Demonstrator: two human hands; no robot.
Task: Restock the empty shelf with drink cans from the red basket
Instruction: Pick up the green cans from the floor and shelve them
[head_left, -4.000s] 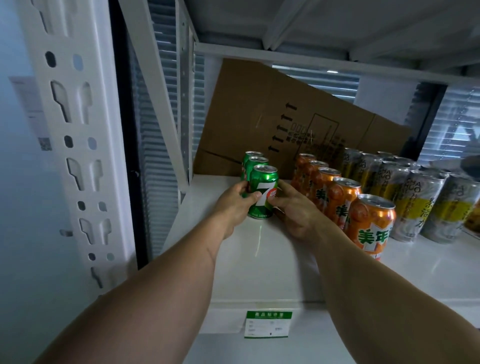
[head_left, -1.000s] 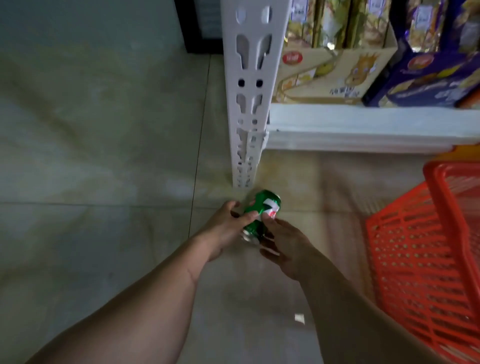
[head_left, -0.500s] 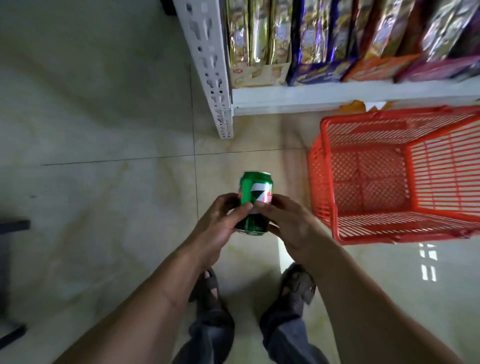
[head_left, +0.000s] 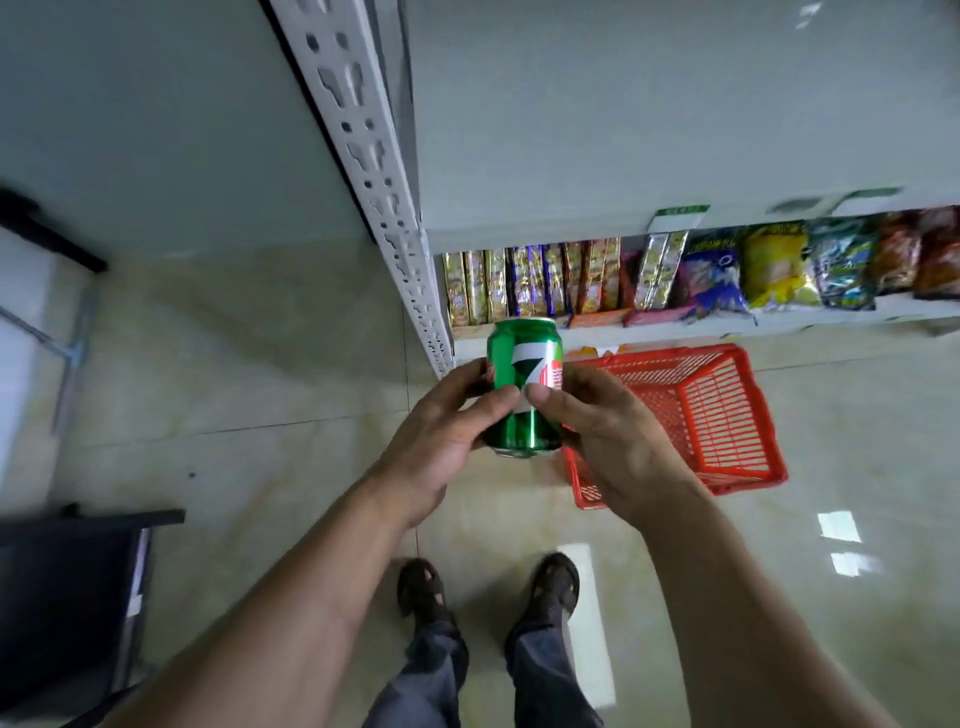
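Between both hands, green can (head_left: 524, 384) upright, L grip (head_left: 441, 426) & R grip (head_left: 605, 423) clamped on it.

Your two bare forearms reach forward from the lower corners of the view and converge at its centre. Your left hand (head_left: 441, 431) is curled, thumb across the front and fingers round the left side of the can (head_left: 524, 387), which stands upright between both hands. Your right hand (head_left: 608, 431) mirrors it: thumb on the front of the can, tip nearly meeting the left thumb, fingers wrapped behind on the right side. Both wrists are held roughly straight, backs of the hands turned up toward you. Below, your legs in dark trousers and your two feet in dark sandals stand slightly apart.
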